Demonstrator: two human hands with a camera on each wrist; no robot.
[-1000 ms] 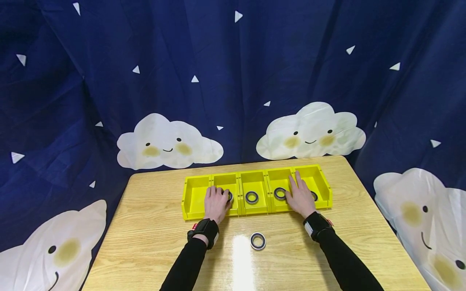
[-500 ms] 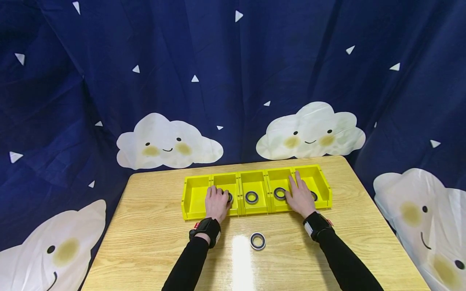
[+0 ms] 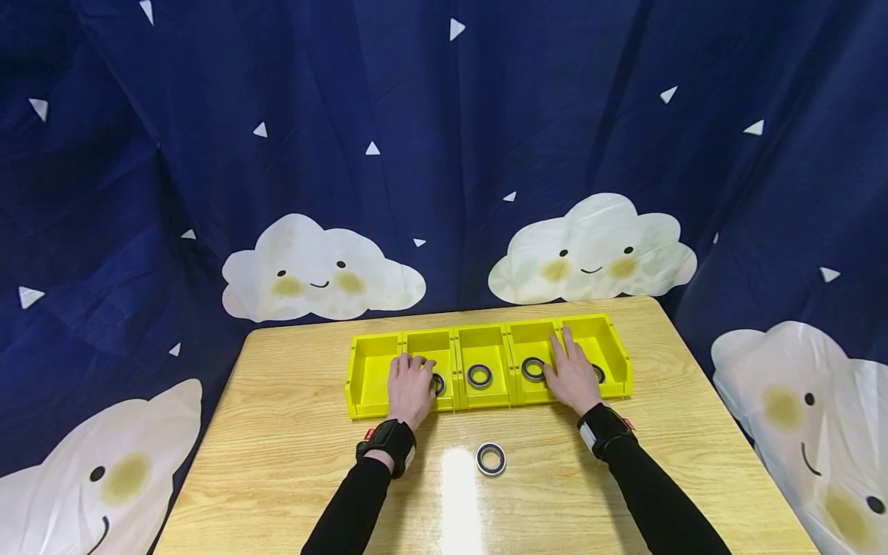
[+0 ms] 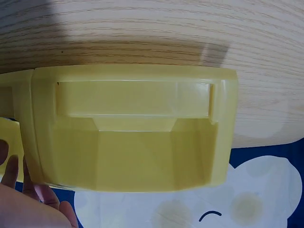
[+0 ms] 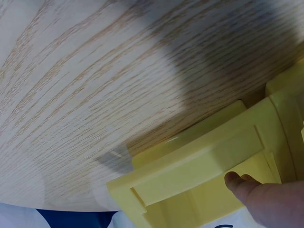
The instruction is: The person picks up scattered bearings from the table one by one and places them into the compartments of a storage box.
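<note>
A row of joined yellow bins (image 3: 369, 411) stands near the table's far edge. My left hand (image 3: 411, 391) reaches into the second bin from the left, fingers loosely bent and parted beside a bearing (image 3: 442, 383) lying there. In the left wrist view only some fingertips of this hand (image 4: 28, 202) show at the lower left. My right hand (image 3: 574, 379) lies over the divider between the two rightmost bins, fingers extended, holding nothing. Its thumb side is close to a bearing (image 3: 525, 373) in the fourth bin. Another bearing (image 3: 600, 375) is partly hidden by it in the fifth.
The middle bin contains one bearing (image 3: 489, 377). A further bearing (image 3: 502, 461) lies flat on the wooden table (image 3: 277, 462) in front of the bins, between both forearms. Behind the table hangs a dark blue curtain (image 3: 458, 177) with clouds.
My left hand has shifted slightly left, and its fingers have come away from the bearing, which now shows lower in the second bin. The right hand has stayed put.
</note>
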